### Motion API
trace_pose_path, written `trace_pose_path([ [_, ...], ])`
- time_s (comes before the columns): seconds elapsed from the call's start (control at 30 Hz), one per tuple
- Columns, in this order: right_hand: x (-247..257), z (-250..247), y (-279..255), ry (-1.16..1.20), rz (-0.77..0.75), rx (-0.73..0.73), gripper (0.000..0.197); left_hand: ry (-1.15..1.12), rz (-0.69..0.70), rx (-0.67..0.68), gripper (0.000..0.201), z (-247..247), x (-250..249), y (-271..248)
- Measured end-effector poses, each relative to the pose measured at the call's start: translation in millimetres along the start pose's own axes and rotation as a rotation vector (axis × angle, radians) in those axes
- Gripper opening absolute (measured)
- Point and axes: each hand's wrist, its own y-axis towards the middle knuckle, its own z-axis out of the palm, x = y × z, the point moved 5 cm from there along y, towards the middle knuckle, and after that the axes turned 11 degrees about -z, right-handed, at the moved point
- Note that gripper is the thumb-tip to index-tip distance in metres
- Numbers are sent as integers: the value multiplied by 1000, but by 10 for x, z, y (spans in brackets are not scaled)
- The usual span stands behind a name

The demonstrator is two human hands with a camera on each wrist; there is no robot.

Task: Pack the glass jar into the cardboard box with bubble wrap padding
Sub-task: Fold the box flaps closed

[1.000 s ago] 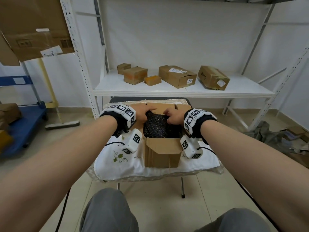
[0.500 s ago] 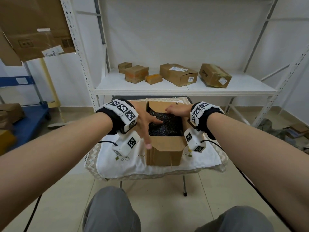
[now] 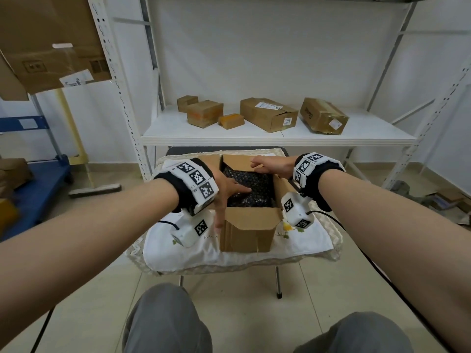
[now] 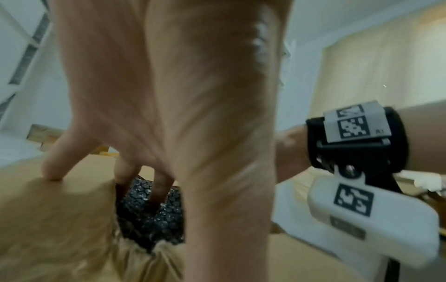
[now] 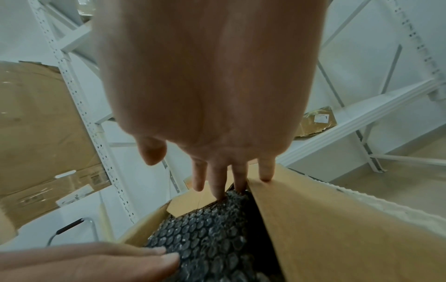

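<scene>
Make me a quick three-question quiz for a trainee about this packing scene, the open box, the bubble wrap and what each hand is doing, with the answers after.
1. True or false: the bubble wrap already lies inside the open cardboard box.
2. Where do the left hand fingers rest? A) on the bubble wrap B) on the shelf C) on the white cloth
3. Fill in: the right hand reaches with straight fingers to the box's ____ end.

Key
1. True. The dark wrap fills the opening; no bare glass of the jar shows.
2. A. The fingers lie flat on the wrap, and the thumb hangs down outside the box's left wall.
3. Far. Its fingertips touch the wrap there, by the right flap.
</scene>
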Motion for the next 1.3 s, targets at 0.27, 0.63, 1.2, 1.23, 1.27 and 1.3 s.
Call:
trace_pose_path([
  [0.27,-17,-120,-104,206,-41,-48,68,-518,61,68,111,-199,350,44],
  [0.63,-251,-354,34,158,-16,-174,55,-459,-64,-183,113,-256,294,476],
  [1.2,-229,-414,-31,-2,-169,-232,37,-471,-129,-147,114,-203,343,543],
  [1.23,-241,-315,11,-109,-166,-157,43,-482,-135,-155,115,-201,343,548],
  [1.27,-243,-234,38,-184,-166,-109,49,-507,-126,-165,114,-191,347,548],
  [1.3,-242,-183,62,-237,-171,-88,56,-529,-118,-167,112,-181,356,550],
])
